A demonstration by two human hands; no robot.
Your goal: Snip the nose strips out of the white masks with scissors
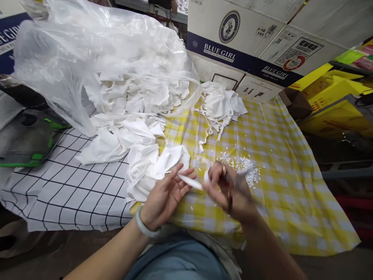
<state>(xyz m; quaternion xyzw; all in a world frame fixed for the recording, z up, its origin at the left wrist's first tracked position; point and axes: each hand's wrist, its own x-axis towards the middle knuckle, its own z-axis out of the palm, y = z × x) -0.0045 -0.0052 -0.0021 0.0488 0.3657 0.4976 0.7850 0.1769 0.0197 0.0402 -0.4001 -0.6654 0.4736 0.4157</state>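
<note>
My left hand [171,188] is palm up with its fingers apart, and one end of a white strap [190,182] lies against them. My right hand [230,190], smeared by motion, is closed on the strap's other end. Dark loops round its fingers and a blurred metal tool [244,178] pointing away to the right look like scissors. Just beyond my left hand lies a crumpled white cloth piece [153,167]. More white cloth pieces [128,132] are heaped behind it. A separate pile of white pieces with straps [223,103] sits farther back.
Small white clippings [247,170] are scattered on the yellow checked tablecloth [291,186]. A large clear plastic bag [101,42] full of white cloth stands at the back left. Cartons [241,35] wall off the back right. A grey-green container [26,136] is at the left.
</note>
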